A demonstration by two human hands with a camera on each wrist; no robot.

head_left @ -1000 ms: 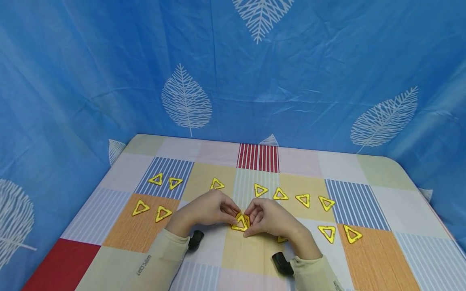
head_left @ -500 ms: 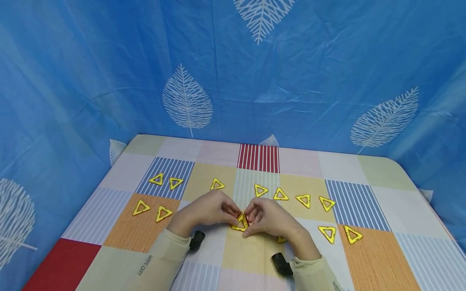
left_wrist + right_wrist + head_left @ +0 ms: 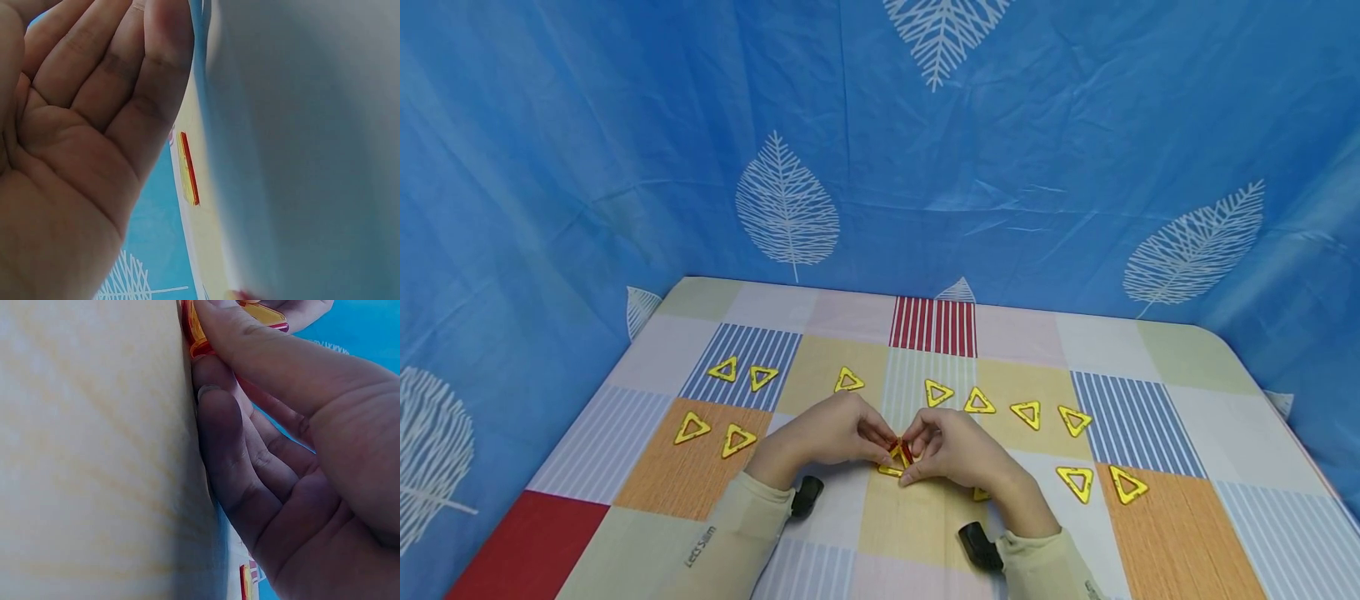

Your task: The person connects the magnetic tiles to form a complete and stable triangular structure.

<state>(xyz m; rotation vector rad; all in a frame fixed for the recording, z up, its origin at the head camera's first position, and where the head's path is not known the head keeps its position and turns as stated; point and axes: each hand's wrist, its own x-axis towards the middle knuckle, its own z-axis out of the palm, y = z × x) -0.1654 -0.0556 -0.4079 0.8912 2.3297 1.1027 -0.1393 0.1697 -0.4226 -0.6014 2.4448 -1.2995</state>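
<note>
Patchwork cloth (image 3: 913, 527) lies beneath left fingers (image 3: 872, 431) and right fingers (image 3: 925, 472) pinching yellow triangles (image 3: 891, 471).

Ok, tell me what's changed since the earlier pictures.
The held yellow triangles have tilted, direction unclear, now showing more red edge. Nothing was visibly taken up or let go: the left hand and right hand stay in place, holding them. The loose triangles stayed put.

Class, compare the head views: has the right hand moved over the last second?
No, not visibly: the right hand stays on the near side of the red-striped patch, with no clear shift either way.
</note>
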